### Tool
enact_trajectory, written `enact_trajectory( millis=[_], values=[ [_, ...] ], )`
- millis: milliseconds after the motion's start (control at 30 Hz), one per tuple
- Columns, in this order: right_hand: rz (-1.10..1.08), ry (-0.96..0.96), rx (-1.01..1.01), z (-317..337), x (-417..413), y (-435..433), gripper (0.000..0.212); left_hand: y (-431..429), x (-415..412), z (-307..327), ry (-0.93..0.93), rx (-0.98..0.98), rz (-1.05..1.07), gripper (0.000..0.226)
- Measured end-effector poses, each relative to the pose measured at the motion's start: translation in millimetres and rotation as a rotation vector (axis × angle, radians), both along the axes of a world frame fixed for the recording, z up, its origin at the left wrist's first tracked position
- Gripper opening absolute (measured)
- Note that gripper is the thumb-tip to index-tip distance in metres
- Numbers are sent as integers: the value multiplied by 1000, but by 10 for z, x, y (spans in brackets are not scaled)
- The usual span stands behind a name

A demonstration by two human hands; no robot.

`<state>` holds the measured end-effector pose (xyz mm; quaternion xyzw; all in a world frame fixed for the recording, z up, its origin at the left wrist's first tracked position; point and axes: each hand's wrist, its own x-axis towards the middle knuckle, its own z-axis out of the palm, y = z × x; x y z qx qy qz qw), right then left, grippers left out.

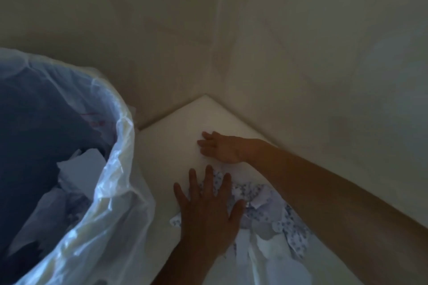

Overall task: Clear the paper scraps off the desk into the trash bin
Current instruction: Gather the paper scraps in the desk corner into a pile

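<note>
The step in hand appears to be gathering: two hands work a single heap of paper scraps on the white desk, which sits in a wall corner. The left hand lies palm down on the near-left part of the heap, fingers spread apart and flat, clamped on nothing. The right hand rests edge-down on the desk just beyond the heap, reaching across from the right, fingers together and slightly curled like a rake, also holding nothing. The heap lies between and beneath the two hands, extending toward the lower right; it mixes plain white pieces with pieces printed in small blue marks, too many and too overlapped to count. One trash bin, lined with a translucent plastic bag, stands at the left edge of the desk with its rim just beside the left hand; several white scraps already lie inside. The next move likely calls for closing both hands on the heap, or sweeping it leftward over the desk edge into the bin, keeping loose pieces from spilling past the liner.
</note>
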<state>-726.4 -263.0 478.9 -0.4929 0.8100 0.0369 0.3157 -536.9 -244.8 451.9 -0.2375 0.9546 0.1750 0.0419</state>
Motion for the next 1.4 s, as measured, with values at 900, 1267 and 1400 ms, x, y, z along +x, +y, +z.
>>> enact_trajectory(
  millis=[900, 1267, 1400],
  values=[
    [-498, 27, -124, 2, 1052, 2824, 115, 277, 303, -2, -18, -99, -334, 117],
    [-416, 131, -315, -235, 1640, 2329, 96, 260, 582, 41, -114, -80, -377, 148],
    [-593, 54, -471, 42, 1838, 2503, 102, 196, 684, 80, -85, -24, -380, 151]
  ],
)
